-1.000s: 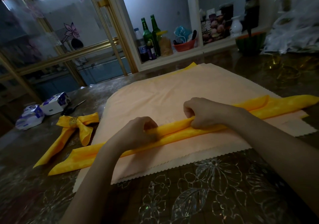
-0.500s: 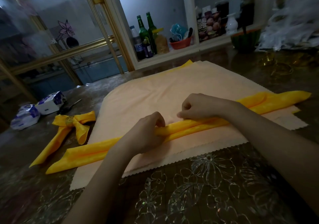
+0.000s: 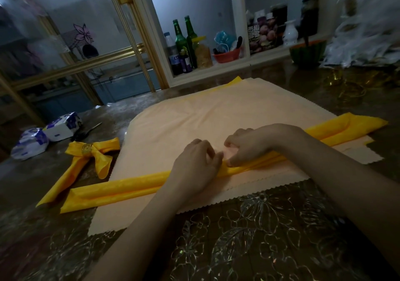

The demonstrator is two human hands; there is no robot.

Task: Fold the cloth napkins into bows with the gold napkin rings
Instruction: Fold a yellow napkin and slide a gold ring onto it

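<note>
A yellow napkin [image 3: 121,188], folded into a long narrow strip, lies slantwise across a pale peach cloth [image 3: 227,116] on the table. My left hand [image 3: 194,168] and my right hand [image 3: 249,148] meet at the strip's middle, fingers curled, each pinching the yellow fabric; the spot between them is partly hidden. At the left lies a finished yellow bow [image 3: 91,159] with a gold napkin ring [image 3: 87,148] round its centre. Several gold rings [image 3: 346,86] lie at the far right.
Two tissue packs [image 3: 46,135] and scissors [image 3: 86,132] lie at the far left. A shelf behind holds green bottles [image 3: 184,40] and a red bowl [image 3: 227,55]. A green pot [image 3: 307,52] and crumpled clear plastic [image 3: 363,38] stand at the back right.
Both hands have slid along the strip toward each other and now almost touch at its middle. The head camera has shifted slightly.
</note>
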